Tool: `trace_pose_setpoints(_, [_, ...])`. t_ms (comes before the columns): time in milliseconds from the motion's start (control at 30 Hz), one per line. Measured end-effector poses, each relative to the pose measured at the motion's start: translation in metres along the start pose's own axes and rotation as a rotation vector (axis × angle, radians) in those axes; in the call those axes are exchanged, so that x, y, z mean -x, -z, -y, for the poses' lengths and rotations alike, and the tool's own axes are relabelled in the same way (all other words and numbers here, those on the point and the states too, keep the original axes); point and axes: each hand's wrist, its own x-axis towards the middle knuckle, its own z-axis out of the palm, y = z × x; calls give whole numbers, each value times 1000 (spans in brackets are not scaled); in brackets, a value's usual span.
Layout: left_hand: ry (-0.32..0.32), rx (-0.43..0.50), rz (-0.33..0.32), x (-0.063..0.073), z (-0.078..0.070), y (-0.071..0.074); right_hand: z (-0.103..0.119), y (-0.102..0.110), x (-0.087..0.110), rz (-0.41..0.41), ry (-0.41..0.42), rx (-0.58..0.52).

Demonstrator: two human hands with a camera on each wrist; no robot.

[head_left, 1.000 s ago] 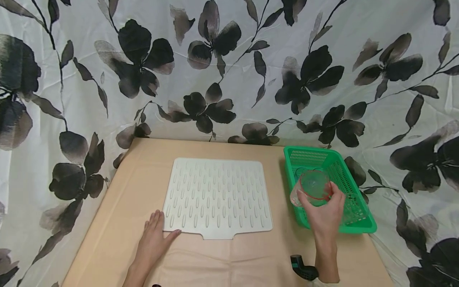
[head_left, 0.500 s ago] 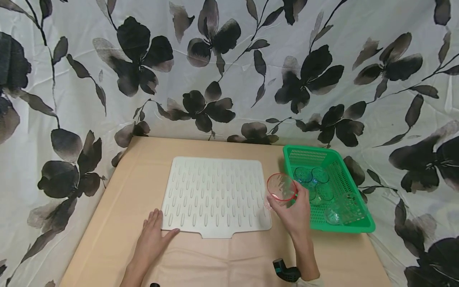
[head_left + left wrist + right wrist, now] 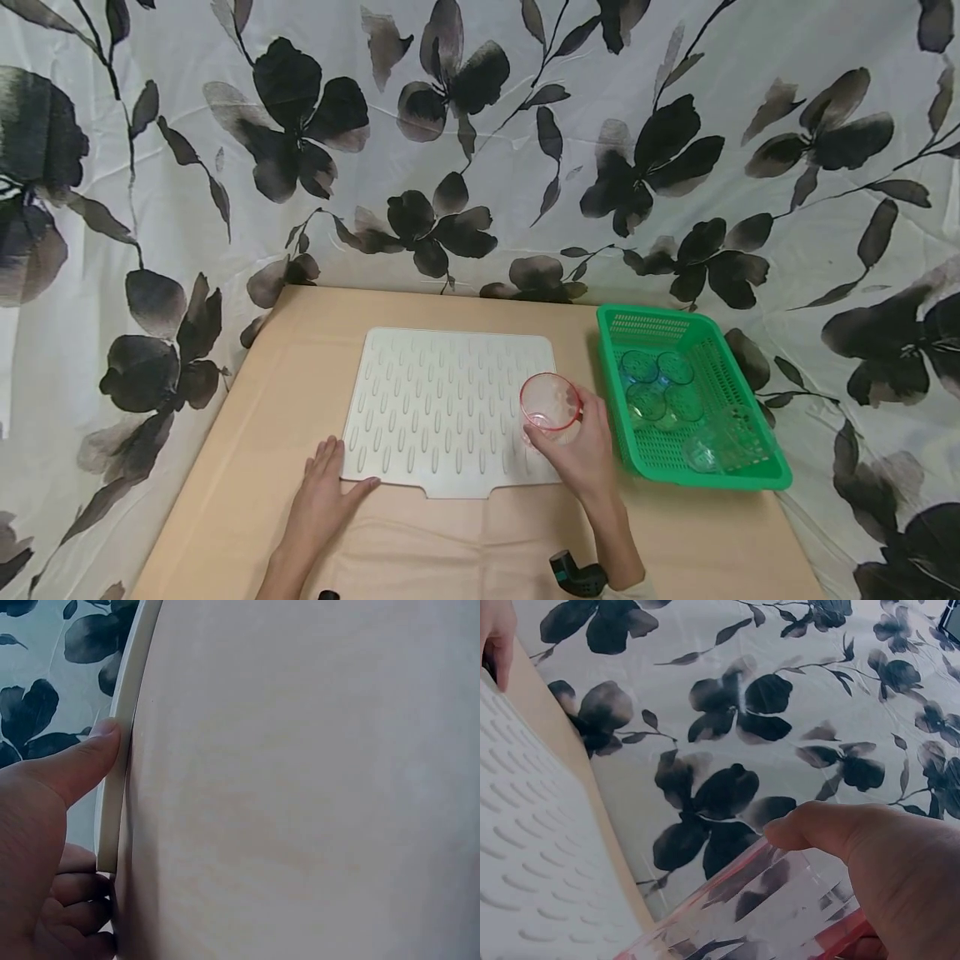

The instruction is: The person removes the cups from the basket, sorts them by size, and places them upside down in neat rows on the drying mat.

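Observation:
In the head view my right hand (image 3: 581, 446) grips a clear glass (image 3: 550, 404) with a red rim, thumb on the near side and fingers round its right. The glass is over the right part of a white ridged drying mat (image 3: 450, 408); whether it touches the mat I cannot tell. In the right wrist view the glass (image 3: 757, 907) shows faceted, pink-tinted walls. At the mat's lower left corner my left hand (image 3: 321, 496) lies with straight fingers along its edge. The left wrist view has the thumb (image 3: 97, 750) against the mat's edge (image 3: 124, 750).
Right of the mat stands a green plastic basket (image 3: 645, 312). Several clear glasses (image 3: 660, 387) with green-looking rims stand in it, and clear glassware (image 3: 723, 442) lies at its near end. A tan-covered table (image 3: 420, 550) is beneath, with a floral curtain (image 3: 525, 150) behind.
My right hand has carried the red-rimmed glass left from above the green basket to over the mat's right side. My left hand has stayed at the mat's corner.

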Motion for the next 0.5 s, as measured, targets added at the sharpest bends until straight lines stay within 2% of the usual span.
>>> trace_pose_setpoints(167, [15, 2, 8, -1, 0, 0, 3, -10, 5, 36, 56, -33])
trace_pose_setpoints(500, [24, 0, 28, -1, 0, 1, 7, -23, 11, 139, 107, -74])
